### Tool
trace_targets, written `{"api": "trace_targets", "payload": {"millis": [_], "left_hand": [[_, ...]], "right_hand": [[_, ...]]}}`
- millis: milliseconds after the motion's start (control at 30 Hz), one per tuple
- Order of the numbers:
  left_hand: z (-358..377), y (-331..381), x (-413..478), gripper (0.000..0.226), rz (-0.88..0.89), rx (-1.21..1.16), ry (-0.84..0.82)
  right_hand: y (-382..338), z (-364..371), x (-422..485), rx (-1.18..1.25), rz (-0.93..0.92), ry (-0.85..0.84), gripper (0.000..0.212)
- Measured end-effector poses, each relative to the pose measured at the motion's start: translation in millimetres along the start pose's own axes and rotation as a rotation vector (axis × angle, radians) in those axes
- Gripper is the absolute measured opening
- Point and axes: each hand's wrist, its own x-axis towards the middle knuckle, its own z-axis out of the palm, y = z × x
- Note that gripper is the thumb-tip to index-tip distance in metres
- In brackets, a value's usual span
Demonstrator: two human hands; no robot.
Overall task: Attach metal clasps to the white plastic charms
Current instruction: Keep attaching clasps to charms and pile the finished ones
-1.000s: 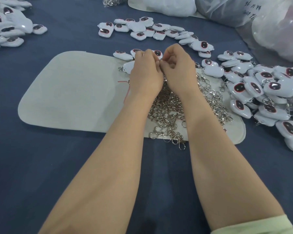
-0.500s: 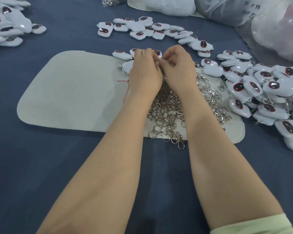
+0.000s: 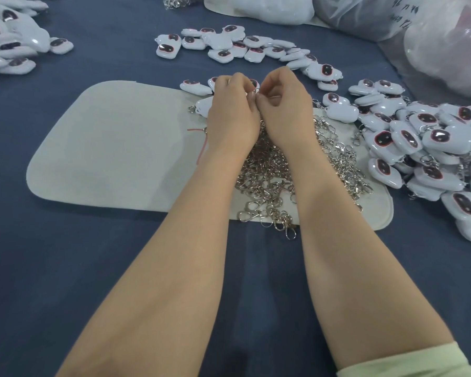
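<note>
My left hand (image 3: pixel 233 110) and my right hand (image 3: pixel 284 107) meet fingertip to fingertip above the far edge of a pale felt mat (image 3: pixel 114 148). Both have curled fingers and pinch something small between them; a bit of metal ring (image 3: pixel 253 90) shows there, and a white charm seems hidden behind my left fingers. Under my wrists lies a heap of silver metal clasps (image 3: pixel 269 180). White plastic charms with dark oval faces lie in a big pile at the right (image 3: pixel 424 148), many with clasps on them. More charms form a row beyond my hands (image 3: pixel 237 47).
Another heap of white charms (image 3: pixel 8 42) sits at the far left on the blue cloth (image 3: pixel 65 268). Clear plastic bags (image 3: pixel 446 44) stand at the back right. A white bag (image 3: pixel 259 9) and a few clasps (image 3: pixel 174 1) lie at the top edge. A red thread (image 3: pixel 203 145) lies on the mat.
Both hands stay together in nearly the same place; only the fingertips have shifted slightly on the small piece between them.
</note>
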Motion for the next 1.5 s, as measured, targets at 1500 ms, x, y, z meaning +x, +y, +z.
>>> {"api": "trace_targets", "payload": {"millis": [1500], "left_hand": [[-1.1,4.6,0.8,0.042,-0.063,-0.235,0.008]], "right_hand": [[7.1,-1.6,0.8,0.048,0.061,0.108,0.032]]}}
